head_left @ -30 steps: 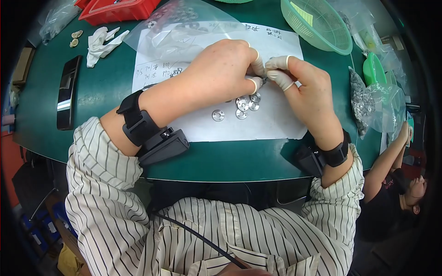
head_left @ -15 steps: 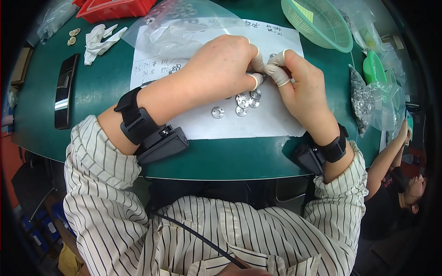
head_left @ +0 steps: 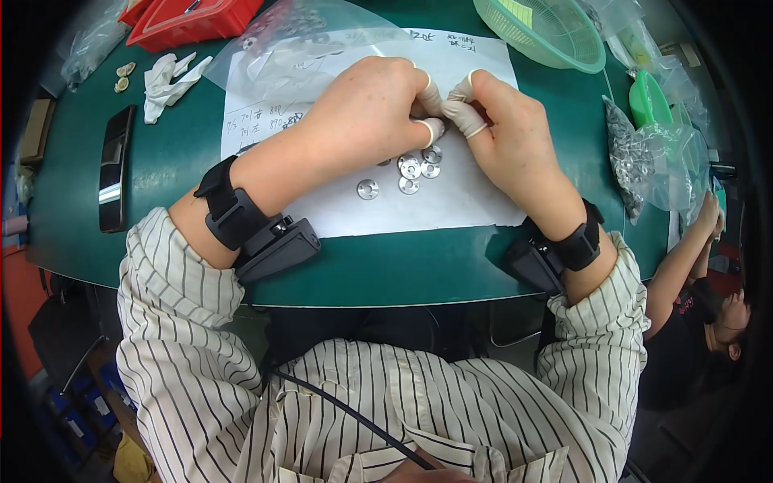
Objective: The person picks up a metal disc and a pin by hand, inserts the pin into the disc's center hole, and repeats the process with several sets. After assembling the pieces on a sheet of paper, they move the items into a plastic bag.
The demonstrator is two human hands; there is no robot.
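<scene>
Desk: green top, near edge curving across just below both wrists, far edge out of the picture.
Sheet: white paper with handwriting, laid flat at the middle of the desk, long sides running left to right, near edge close to the desk's rim.
Left hand: resting over the sheet, white cots on the fingertips, thumb and forefinger pinched together against the right hand's tips.
Right hand: coming in from the right, cotted fingertips meeting the left ones just above the loose discs.
Grip: both hands closed to a fine pinch at one shared spot; whatever sits between the tips too small and hidden to tell.
Metal discs: small round silver pieces with centre holes, lying flat on the sheet directly below the pinch, one disc a little apart to the left; round, so no long axis to read.
Open room: bare green strip left of the sheet as far as the black phone, lying with its long axis pointing away from the body; bare paper below the discs.
Crowded sides: clear bag and red tray at the far left, green basket far right, bags of metal parts along the right edge.
Far left corner: crumpled white glove.
Right rim: another person's arm beside the desk.
</scene>
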